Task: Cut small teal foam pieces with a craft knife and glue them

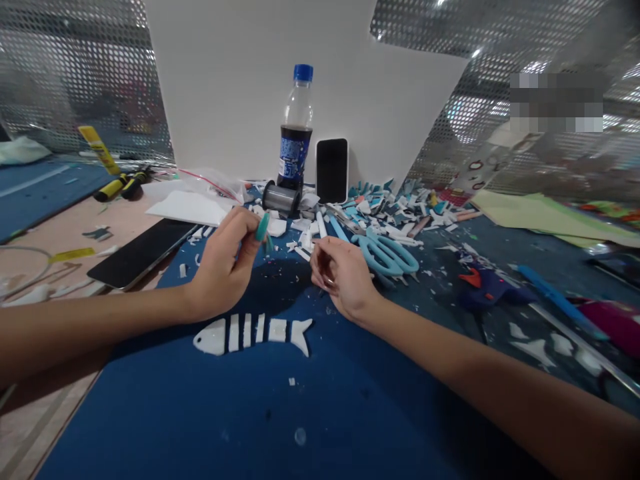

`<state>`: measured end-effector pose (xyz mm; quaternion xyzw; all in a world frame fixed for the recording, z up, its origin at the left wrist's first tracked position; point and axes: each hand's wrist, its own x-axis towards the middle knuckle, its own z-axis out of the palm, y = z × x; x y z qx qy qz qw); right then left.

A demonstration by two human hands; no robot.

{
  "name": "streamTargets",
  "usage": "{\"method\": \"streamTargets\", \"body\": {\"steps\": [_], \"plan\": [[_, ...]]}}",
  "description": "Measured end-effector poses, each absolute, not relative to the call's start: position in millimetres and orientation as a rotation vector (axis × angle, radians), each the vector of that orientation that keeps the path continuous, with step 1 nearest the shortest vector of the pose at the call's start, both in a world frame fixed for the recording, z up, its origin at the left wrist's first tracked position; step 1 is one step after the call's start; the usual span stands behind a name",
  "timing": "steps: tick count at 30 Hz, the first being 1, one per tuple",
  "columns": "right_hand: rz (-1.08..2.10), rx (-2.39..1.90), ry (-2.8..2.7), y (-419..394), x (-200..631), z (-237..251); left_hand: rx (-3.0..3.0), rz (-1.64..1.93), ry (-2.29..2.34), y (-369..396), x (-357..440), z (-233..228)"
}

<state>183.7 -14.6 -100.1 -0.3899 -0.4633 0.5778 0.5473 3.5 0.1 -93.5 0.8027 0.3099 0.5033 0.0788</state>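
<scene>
My left hand point(229, 263) is raised above the mat, thumb and fingers pinching a small teal piece point(263, 228); its exact kind cannot be made out. To its right, my right hand point(345, 277) has its fingers curled together, and what lies in them, if anything, is hidden. Below both hands, a white fish shape lies flat on the blue mat point(200, 413). It is made of a fish head point(211, 337) with a dark eye hole, several separate body strips point(247, 331) and a forked tail point(301, 336). Light blue scissors point(386, 255) rest just beyond my right hand.
White and blue scraps point(380, 207) pile up at the back, around a cola bottle point(295, 147), a wire spool point(281, 199) and an upright black-faced device point(332, 171). A dark phone point(143, 253) lies left. Green paper point(545, 217) and a blue stick point(560, 300) lie right.
</scene>
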Motion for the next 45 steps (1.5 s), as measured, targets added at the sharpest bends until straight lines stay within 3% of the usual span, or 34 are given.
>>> {"method": "streamTargets", "body": {"steps": [13,23,31,39,45], "plan": [[1.018,-0.937,-1.475,-23.9,181.8,-95.7,2.631,1.061,0.692,-3.0,8.0,-93.3],[0.524,-0.951,-1.828,-37.0,184.9,-93.3,2.588,1.030,0.641,-1.2,7.1,-94.3],[0.589,-0.944,-1.774,-33.4,183.1,-94.5,2.581,0.970,0.557,-2.7,5.7,-91.9],[0.476,-0.952,-1.684,-39.0,183.3,-95.0,1.723,0.965,0.583,6.4,7.5,-95.3],[0.311,-0.946,-1.748,-41.9,182.7,-93.0,1.333,0.749,0.631,2.6,11.4,-94.5]]}}
